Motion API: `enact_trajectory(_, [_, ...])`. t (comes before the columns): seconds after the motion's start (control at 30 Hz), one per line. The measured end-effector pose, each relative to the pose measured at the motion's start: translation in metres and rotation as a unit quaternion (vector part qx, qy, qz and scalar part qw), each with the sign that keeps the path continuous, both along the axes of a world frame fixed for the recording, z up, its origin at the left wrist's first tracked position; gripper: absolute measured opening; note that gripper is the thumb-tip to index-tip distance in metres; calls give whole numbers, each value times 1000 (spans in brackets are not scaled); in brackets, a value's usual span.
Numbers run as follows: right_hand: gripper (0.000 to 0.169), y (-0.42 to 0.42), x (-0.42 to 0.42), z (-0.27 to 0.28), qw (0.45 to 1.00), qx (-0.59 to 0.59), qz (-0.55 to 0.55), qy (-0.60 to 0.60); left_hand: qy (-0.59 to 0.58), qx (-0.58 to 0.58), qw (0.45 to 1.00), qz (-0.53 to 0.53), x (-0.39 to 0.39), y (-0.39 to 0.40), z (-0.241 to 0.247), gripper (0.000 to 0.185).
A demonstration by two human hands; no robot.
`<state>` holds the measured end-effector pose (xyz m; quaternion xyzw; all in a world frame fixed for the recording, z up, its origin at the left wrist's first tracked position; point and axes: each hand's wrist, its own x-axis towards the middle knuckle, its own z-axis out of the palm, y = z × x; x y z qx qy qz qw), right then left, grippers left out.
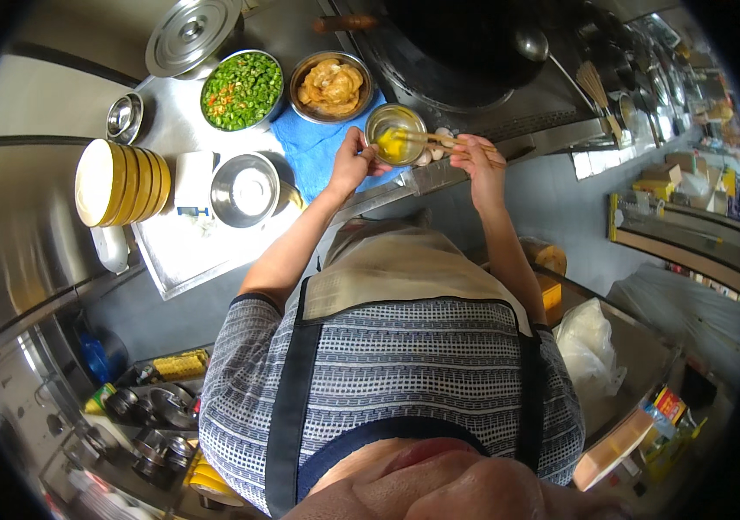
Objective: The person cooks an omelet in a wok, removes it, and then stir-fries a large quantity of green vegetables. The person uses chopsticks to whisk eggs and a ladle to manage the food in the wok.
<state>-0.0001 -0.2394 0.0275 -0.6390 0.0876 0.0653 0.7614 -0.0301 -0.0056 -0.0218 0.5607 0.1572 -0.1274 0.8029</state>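
Observation:
My left hand (358, 156) grips the rim of a small metal bowl (378, 116), which is tilted over a blue cloth (302, 146). Yellow beaten egg (393, 144) lies in the bowl. Wooden chopsticks (438, 138) are pinched in my right hand (479, 161), their tips down in the egg. Beside the bowl, pale eggs or eggshells (436, 153) rest by the counter edge; which they are I cannot tell. Behind it stands a metal bowl of light-brown food (331, 90), perhaps marinated meat. Left of that is a bowl of chopped green and orange peppers (240, 91).
A large dark wok (454, 52) with a ladle (531, 45) sits on the stove at the upper right. On the steel counter (168, 260) are an empty metal bowl (244, 190), a stack of yellow bowls (124, 183) and a lidded pot (191, 36). A bamboo brush (597, 94) stands right.

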Motion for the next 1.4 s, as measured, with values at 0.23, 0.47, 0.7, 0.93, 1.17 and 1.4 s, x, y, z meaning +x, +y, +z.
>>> enact_trajectory(0.23, [22, -18, 18, 12, 994, -37, 67, -76, -5, 3, 1000, 16, -2, -12, 13, 12])
enact_trajectory(0.47, [24, -42, 23, 35, 987, 12, 156, -21, -11, 4, 1000, 28, -1, -34, 29, 14])
enact_trajectory(0.7, [22, -63, 31, 38, 975, -39, 213, -50, -23, 3, 999, 27, 4, -57, 34, 14])
enact_trajectory(0.93, [20, -72, 33, 38, 988, 15, 140, -58, -13, 4, 999, 33, 3, -66, 43, 14])
enact_trajectory(1.17, [20, -75, 40, 31, 987, -28, 94, -129, -23, 9, 999, 27, 2, -64, 46, 13])
enact_trajectory(1.4, [19, -73, 41, 44, 979, -52, 141, -135, -35, 19, 999, 21, 2, -65, 49, 13])
